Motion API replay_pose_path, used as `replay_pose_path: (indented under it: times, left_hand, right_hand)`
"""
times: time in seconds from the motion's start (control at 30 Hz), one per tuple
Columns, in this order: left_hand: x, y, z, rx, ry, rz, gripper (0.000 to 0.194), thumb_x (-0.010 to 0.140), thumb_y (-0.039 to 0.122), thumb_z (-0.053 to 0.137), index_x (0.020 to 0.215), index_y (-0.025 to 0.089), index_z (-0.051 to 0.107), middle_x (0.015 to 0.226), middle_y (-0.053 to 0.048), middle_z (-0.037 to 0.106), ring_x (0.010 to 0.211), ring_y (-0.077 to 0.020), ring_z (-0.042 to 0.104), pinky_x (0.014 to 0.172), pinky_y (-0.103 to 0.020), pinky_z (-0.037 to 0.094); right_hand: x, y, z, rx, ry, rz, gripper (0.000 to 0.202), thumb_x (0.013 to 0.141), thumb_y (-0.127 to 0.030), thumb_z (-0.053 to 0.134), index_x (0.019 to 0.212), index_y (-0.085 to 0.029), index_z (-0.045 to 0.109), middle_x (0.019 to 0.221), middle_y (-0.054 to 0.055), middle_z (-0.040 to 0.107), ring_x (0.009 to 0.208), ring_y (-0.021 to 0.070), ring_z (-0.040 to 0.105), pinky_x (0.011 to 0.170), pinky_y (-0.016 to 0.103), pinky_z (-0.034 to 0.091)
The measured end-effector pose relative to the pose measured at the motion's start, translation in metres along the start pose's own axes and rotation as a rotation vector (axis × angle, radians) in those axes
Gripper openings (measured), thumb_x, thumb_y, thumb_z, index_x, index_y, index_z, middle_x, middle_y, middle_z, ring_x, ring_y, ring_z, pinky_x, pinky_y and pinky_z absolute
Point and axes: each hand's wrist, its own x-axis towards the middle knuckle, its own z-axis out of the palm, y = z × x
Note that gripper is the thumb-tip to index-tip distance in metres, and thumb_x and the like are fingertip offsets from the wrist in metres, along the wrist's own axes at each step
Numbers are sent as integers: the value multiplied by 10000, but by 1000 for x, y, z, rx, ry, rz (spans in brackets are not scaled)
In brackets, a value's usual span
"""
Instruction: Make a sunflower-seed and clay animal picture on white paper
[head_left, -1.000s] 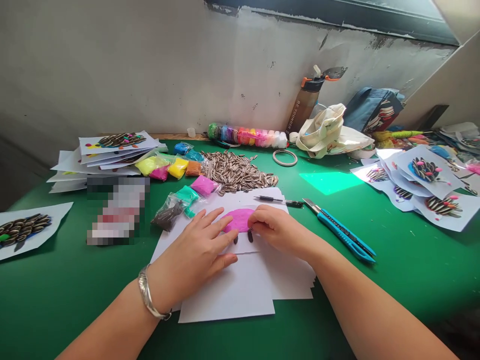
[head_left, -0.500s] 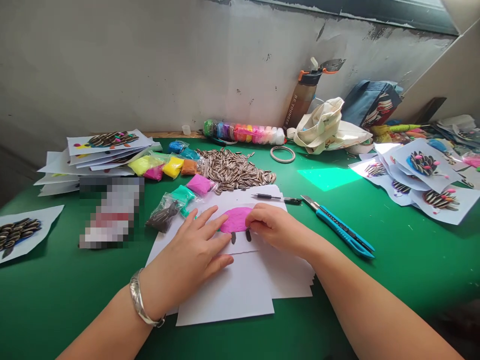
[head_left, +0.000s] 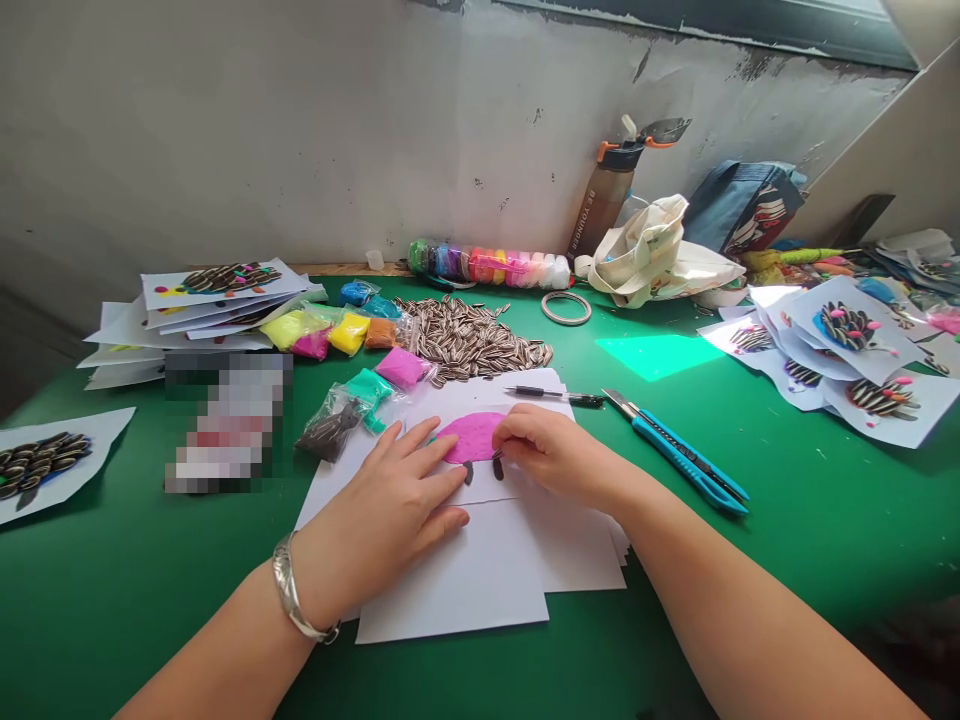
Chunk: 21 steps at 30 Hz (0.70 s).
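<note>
The left hand lies spread with its fingers open, tips reaching rightward to the left edge of the pink clay. The clay sits on white paper on the green counter, between both hands, its long axis running sideways. Two dark pieces stand below it, long axes roughly toward the wearer. The right hand overlaps the clay's right end, its fingers pinched together beside the right-hand piece; I cannot tell whether they grip anything. Neither hand is clearly nearer.

At left, a pixelated patch shows no readable writing; right of centre, the bottle reads "BE YOUNGER" lengthwise.
</note>
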Motion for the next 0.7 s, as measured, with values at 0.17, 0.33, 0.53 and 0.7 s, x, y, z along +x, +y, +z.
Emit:
replay_pose_path:
  times: [0.17, 0.33, 0.53, 0.7]
  left_hand:
    - [0, 1, -1, -23, 38, -7, 252, 924, 289, 585, 1163, 238, 644, 1367, -83, 567, 1387, -363, 359, 1112, -658, 297]
    - [-3, 3, -1, -26, 8, -28, 213, 911, 296, 605, 1109, 247, 666, 1351, -85, 580, 1366, -375, 387, 1090, -666, 317]
    - [0, 5, -3, -33, 31, -7, 194, 932, 285, 570, 1095, 238, 664, 1338, -83, 581, 1377, -362, 369, 1107, -663, 287]
    - [1, 6, -3, -37, -1, -5, 166, 952, 290, 538, 1023, 234, 677, 1271, -67, 621, 1347, -346, 406, 1106, -653, 290]
  right_hand:
    - [1, 1, 1, -1, -16, 11, 222, 868, -70, 480, 849, -193, 663, 877, 16, 629, 801, 141, 551, 696, 254, 406]
    - [2, -1, 1, 8, -38, 33, 228, 857, -62, 480, 835, -196, 664, 887, 12, 623, 819, 141, 552, 718, 257, 410]
    - [-1, -1, 1, 22, -37, 29, 226, 864, -79, 474, 839, -202, 662, 892, 10, 620, 818, 140, 551, 713, 255, 410]
    - [-1, -1, 1, 21, -43, 28, 226, 862, -77, 475, 833, -200, 662, 902, 13, 621, 825, 141, 555, 720, 255, 410]
